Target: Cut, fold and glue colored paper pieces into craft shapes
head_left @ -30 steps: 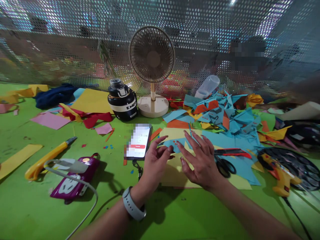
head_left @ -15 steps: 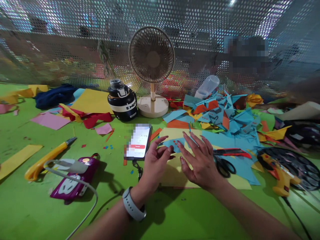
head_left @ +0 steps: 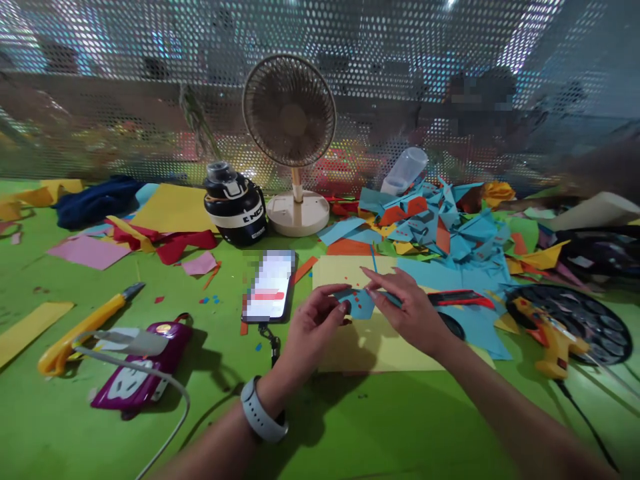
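A small piece of blue paper with orange dots is raised over a yellow sheet. My left hand, a pale watch band on its wrist, pinches the paper's left edge between thumb and fingers. At the right edge, my right hand has its fingertips closed on the same paper, the index finger reaching over it. Just right of that hand lie a red and black utility knife and black scissors, partly covered by the hand. Several orange bits rest on the yellow sheet.
A phone lies left of the yellow sheet. Behind stand a fan and a dark bottle, beside a heap of blue paper scraps. A yellow glue gun sits right; a purple power bank and yellow cutter lie left.
My right hand has gone from spread fingers to a pinch at the blue paper's edge. The paper is now lifted and shows more between the hands. The view has shifted slightly right.
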`<state>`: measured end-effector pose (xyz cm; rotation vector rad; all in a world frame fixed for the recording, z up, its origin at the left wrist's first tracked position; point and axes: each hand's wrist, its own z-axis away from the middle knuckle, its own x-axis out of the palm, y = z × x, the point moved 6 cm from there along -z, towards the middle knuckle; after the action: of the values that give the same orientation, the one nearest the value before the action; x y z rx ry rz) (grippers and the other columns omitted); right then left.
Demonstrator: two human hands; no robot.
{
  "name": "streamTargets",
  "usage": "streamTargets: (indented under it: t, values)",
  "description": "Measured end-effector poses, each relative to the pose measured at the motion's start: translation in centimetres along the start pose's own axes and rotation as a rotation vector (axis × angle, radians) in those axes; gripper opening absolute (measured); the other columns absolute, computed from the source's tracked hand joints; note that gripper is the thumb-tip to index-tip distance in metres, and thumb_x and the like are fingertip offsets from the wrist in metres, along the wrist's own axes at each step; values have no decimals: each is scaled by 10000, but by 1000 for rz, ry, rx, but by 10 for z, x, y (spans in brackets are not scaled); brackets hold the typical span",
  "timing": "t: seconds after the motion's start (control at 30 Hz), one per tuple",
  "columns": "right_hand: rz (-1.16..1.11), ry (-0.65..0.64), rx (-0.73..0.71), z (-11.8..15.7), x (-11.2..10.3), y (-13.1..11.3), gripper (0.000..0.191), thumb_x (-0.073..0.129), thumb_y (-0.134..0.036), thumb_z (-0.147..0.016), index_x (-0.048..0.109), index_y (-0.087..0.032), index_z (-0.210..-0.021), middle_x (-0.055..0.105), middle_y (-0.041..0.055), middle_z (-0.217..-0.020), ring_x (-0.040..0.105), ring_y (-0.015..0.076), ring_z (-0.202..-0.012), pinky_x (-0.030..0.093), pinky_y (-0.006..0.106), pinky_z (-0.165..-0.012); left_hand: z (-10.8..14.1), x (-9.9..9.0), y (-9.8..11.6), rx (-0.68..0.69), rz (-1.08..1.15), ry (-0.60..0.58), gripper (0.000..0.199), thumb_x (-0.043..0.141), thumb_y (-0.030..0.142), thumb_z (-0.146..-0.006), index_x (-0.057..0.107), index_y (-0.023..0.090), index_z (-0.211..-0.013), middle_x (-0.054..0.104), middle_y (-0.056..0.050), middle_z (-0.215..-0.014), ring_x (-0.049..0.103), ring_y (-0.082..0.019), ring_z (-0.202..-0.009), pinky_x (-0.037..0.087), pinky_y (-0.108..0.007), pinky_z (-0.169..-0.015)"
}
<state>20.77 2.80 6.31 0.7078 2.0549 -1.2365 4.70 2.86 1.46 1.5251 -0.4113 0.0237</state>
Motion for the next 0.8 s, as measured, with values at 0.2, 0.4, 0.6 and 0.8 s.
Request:
streamTargets:
  t: [0.2, 0.4, 0.6, 0.8]
  values:
    - [-215, -36, 121, -1, 2, 7, 411, 497, -286, -918, 588, -198, -1310, 721, 62, -1017, 657, 176, -903, 509, 314, -840, 0, 4, -5, -36, 20, -91, 335, 724, 288, -802, 637, 201, -1113, 652, -8, -820, 614, -135, -783, 537, -266, -727]
    - [-226, -2, 147, 0, 1, 6, 414, 508, -274, -902, 603, -161, -1289, 705, 35, -865, 632, 146, -771, 510, 281, -776, 0, 4, -8, -74, 4, -86, 441, 779, 258, -740, 607, 192, -1140, 689, -23, -869, 634, -136, -815, 516, -250, -738]
    - [-241, 14, 134, 0, 2, 3, 413, 516, -265, -897, 609, -140, -1279, 697, 39, -858, 628, 145, -787, 507, 279, -792, 0, 4, -6, -88, 5, -75, 436, 776, 278, -731, 610, 181, -1122, 676, -4, -803, 648, -131, -758, 522, -266, -730]
    - [-235, 15, 129, 1, 2, 2, 407, 520, -254, -895, 611, -147, -1277, 694, 35, -856, 626, 144, -791, 505, 278, -801, -1, 4, -6, -94, 36, -66, 447, 773, 272, -729, 593, 182, -1129, 678, 7, -788, 657, -121, -752, 522, -246, -719]
